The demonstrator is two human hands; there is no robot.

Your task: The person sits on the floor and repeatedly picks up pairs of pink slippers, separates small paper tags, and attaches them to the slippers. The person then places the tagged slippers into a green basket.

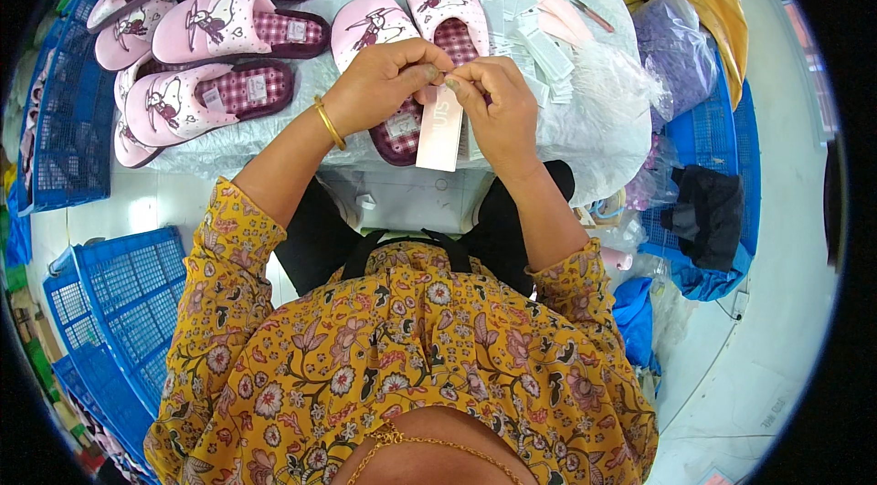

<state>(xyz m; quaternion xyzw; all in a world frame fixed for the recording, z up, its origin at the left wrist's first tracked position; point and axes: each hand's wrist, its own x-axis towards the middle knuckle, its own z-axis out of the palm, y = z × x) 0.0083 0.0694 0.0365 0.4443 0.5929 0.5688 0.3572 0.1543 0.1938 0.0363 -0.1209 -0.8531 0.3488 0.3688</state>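
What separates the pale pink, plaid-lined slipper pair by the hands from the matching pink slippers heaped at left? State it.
The slipper pair points toward the picture's top; the heaped slippers mostly point left.
The left hand partly hides the pair; the heaped slippers partly hide each other.
Both share pink printed uppers and plaid insoles.

- The camera sits on the person's head, looking steeply down past the shirt (pixel 402 366), close below.
- The left hand (pixel 393 83) and right hand (pixel 498 110) come near, above mid-view.
- The worktop (pixel 571 142) lies beyond; the floor (pixel 776 211) bends toward the fisheye's dark rim.
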